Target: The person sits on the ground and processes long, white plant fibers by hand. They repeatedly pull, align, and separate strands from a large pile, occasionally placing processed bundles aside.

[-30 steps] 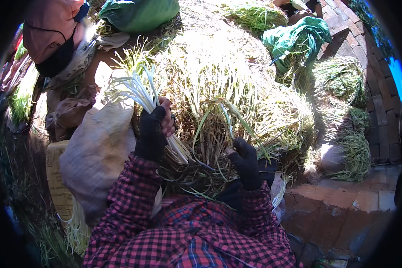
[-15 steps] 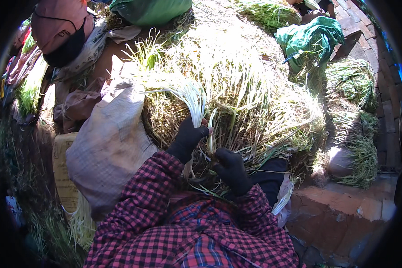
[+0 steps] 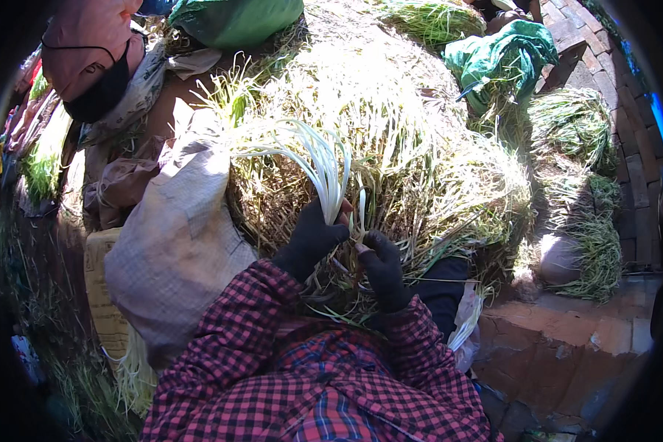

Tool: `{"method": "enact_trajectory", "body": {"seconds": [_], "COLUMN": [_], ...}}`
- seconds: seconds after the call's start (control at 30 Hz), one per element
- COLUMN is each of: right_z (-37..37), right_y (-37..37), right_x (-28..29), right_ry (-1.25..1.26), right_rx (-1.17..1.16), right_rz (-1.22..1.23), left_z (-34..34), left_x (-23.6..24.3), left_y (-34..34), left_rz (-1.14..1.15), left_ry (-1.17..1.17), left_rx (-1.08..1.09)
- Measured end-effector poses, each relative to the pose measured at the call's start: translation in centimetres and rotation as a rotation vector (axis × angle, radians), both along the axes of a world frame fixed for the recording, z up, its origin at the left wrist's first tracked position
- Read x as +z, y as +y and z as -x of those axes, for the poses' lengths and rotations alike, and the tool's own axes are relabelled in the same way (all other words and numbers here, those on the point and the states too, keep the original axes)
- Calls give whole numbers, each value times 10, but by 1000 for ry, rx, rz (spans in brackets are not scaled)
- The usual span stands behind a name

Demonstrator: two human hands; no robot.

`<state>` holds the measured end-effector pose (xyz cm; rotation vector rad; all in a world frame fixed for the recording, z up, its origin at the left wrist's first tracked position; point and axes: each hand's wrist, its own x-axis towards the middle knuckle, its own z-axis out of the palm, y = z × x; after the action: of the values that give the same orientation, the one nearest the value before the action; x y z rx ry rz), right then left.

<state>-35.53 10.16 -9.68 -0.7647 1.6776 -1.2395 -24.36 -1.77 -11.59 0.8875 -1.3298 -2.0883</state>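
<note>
My left hand (image 3: 311, 237), in a dark glove with bare fingertips, is closed round a bunch of long white chive-like stalks (image 3: 323, 163), whose tops bend over to the left. Close beside it, my right hand (image 3: 383, 269), gloved the same way, pinches the lower end of a short pale stalk (image 3: 362, 208). The fingertips of both hands nearly meet there. Just beyond them rises a big heap of pale green and straw-coloured stalks (image 3: 420, 169). Loose stalks and dry leaves lie under my hands, over my lap.
A whitish woven sack (image 3: 173, 254) stands at my left, beside a yellowish container (image 3: 104, 283). Another person in a pink head covering (image 3: 88, 48) bends close at the far left. Green cloth bundles (image 3: 504, 62) and more grass-like heaps (image 3: 571, 129) lie beyond; a brick ledge (image 3: 552, 339) is at right.
My right hand has risen toward my left hand. The longer curved stalk between the hands now shows as a short upright piece. The white bunch stays in my left hand, its tops more spread.
</note>
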Motion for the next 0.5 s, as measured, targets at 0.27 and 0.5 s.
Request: {"method": "enact_trajectory", "body": {"seconds": [0.27,0.5], "right_z": [1,-3], "right_y": [1,4], "right_x": [-13,-15], "right_ry": [198,252], "right_rx": [68,303], "right_rz": [77,12], "left_z": [2,0], "left_x": [-2,1], "left_y": [4,3], "left_rz": [-17,69], "left_ry": [-77,-17], "left_rx": [-78,180]}}
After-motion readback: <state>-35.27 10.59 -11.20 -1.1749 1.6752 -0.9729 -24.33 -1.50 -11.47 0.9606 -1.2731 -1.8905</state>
